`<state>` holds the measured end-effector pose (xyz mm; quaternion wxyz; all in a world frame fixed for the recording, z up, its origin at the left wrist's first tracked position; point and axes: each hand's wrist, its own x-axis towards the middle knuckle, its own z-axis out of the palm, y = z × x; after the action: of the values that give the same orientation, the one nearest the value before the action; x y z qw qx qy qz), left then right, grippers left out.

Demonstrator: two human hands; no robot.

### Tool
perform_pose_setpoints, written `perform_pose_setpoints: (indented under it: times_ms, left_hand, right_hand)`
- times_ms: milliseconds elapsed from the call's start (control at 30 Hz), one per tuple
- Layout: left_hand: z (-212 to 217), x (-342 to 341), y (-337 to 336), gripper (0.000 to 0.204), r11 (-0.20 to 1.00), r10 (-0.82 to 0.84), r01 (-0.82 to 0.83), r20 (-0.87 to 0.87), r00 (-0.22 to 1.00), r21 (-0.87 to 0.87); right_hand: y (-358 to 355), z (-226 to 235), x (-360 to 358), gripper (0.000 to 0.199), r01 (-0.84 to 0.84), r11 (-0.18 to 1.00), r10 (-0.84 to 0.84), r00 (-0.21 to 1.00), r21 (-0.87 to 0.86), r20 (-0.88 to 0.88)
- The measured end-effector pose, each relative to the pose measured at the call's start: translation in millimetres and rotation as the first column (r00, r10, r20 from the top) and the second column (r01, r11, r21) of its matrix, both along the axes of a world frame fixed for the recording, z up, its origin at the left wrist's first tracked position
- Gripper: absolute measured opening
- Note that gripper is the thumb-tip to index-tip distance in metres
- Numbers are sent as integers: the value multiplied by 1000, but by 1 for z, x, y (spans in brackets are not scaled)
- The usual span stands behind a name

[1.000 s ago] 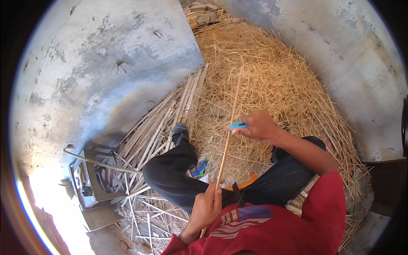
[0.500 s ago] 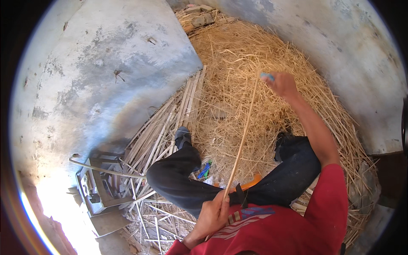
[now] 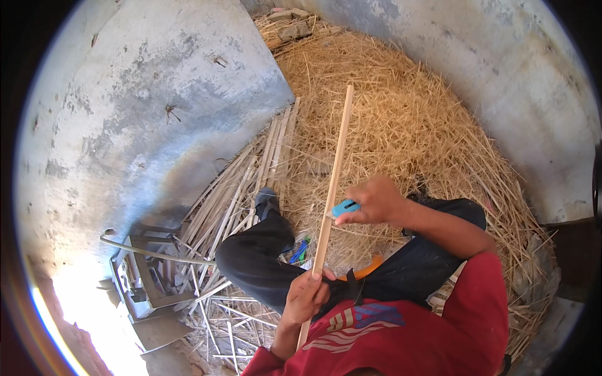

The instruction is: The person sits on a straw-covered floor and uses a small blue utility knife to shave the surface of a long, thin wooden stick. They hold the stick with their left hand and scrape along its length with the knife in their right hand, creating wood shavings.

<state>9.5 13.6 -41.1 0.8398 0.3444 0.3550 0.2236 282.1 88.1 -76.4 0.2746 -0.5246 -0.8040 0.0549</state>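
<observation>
A long, pale bamboo-like strip (image 3: 339, 150) slants up and away from my lap, over the straw. My left hand (image 3: 306, 297) is closed around its lower part, close to my waist; the tail end passes beside my red shirt. In my right hand (image 3: 375, 199) is a blue-handled utility knife (image 3: 346, 208), fingers wrapped about the handle. The knife's tip meets the right edge of the strip around its middle, above my left hand.
Straw-like shavings (image 3: 389, 100) heap in front of me. Long strips (image 3: 269, 150) lie on the left by my foot. A wooden frame (image 3: 141, 276) stands lower left with a curved rod beside it. Grey walls (image 3: 175, 69) close in both sides. An orange object (image 3: 369, 268) lies between my legs.
My right hand with the knife has come down and left, from the strip's far end to its middle. The strip has turned its broader face up and stands a little more upright.
</observation>
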Motion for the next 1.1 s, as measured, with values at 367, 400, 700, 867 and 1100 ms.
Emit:
perform_pose_setpoints:
  times_ms: [367,400,700,867,1100]
  left_hand:
    - [4,11,4,34,997,65,-65,-12,998,30]
    - [4,11,0,34,999,52,-52,12,999,7]
    - [7,-3,-8,35,998,37,-37,0,999,48]
    - [9,0,-21,33,992,-70,77,-66,995,104]
    - [17,-4,-16,31,976,-6,46,-189,982,212]
  right_hand:
    - [35,-6,5,68,-15,955,7,1000,295,30]
    - [46,-11,17,67,147,973,-151,989,180,7]
    - [17,-14,-5,66,75,993,-69,995,92,-72]
    - [63,-22,51,62,398,916,-396,917,-46,39]
    - [39,-16,15,68,171,982,-168,985,77,-46]
